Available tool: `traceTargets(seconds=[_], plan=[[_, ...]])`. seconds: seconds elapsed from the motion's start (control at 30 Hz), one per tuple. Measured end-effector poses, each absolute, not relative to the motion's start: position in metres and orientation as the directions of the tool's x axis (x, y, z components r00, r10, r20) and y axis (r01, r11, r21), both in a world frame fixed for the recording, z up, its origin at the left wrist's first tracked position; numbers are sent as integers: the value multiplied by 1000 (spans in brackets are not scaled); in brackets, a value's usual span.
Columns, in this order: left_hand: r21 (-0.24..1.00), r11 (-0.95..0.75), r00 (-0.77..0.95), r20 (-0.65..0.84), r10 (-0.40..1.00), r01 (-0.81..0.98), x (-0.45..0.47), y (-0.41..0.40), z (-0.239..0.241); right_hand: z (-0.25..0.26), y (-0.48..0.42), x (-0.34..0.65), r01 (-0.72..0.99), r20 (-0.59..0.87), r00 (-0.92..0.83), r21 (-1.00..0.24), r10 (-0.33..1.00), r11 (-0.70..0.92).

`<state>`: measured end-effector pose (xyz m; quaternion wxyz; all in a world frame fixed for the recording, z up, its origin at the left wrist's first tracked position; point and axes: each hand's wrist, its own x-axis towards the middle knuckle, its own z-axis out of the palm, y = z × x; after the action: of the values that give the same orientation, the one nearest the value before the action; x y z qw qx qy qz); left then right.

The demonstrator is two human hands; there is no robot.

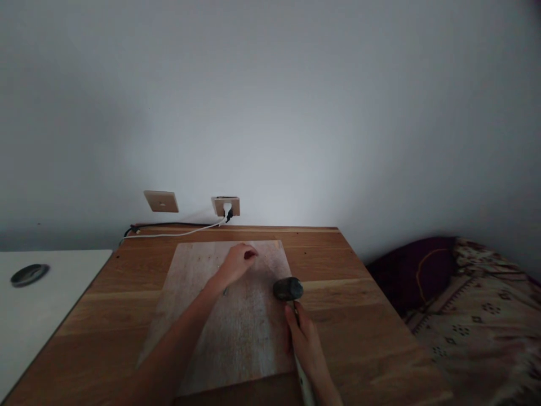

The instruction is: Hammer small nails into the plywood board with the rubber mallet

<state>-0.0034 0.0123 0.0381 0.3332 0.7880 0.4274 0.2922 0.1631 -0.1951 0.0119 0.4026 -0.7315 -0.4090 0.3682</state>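
My right hand [302, 332] is wrapped round the handle of a mallet with a black head [288, 288]. The head is over the right edge of a pale, worn board [236, 349], and the light handle slants down toward me. Over the board's far part, my left hand [240, 260] has its thumb and fingers brought together in a pinch. Whatever is between those fingertips is too small to make out. A small thin thing, perhaps a nail [225, 291], shows beside my left wrist. Tiny dark specks dot the board's far left part.
The board lies on a wooden table [346, 321] against a wall. Behind it, cables run to a wall socket [227, 206], left of which is a blank plate [161, 201]. A white surface [54, 316] at left bears a dark round object [29, 274]. Patterned bedding [477, 316] lies right.
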Motion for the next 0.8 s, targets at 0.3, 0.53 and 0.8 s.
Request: traceTargets(seconds=[0.3, 0.53, 0.8], plan=[[785, -380, 352, 221, 910, 489, 48, 17, 20, 13, -198, 162, 265, -192, 394, -913, 899, -311], [689, -515, 492, 257, 832, 510, 45, 11, 19, 15, -198, 162, 242, -201, 391, -919, 898, -311], [754, -479, 391, 316, 864, 449, 52, 4, 2, 12, -198, 165, 279, -185, 386, -910, 904, -306]])
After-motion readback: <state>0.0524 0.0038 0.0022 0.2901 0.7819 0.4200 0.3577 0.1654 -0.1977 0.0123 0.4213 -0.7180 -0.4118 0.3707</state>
